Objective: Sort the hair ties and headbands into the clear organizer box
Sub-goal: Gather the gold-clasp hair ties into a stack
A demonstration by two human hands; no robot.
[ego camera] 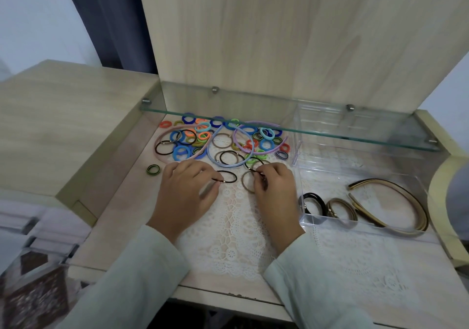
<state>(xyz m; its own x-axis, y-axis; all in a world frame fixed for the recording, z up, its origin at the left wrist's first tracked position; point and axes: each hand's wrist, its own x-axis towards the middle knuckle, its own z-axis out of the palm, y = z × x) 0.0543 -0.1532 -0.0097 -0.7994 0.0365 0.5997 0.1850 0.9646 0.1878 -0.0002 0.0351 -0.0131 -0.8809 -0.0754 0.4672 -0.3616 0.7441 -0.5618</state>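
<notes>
On lace mat point(236, 227), hair tie point(236, 177) lengthwise left-right

Left hand point(185, 191) pinches a black hair tie point(235, 177); right hand point(274, 191) pinches a dark tie point(255, 171) near the organizer box point(330, 166).

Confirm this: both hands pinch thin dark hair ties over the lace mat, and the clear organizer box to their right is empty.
The clear organizer box is not empty: the head view shows black hair ties, brown hair ties and tan headbands in it. The left hand and right hand do pinch thin dark ties over the lace mat.
</notes>
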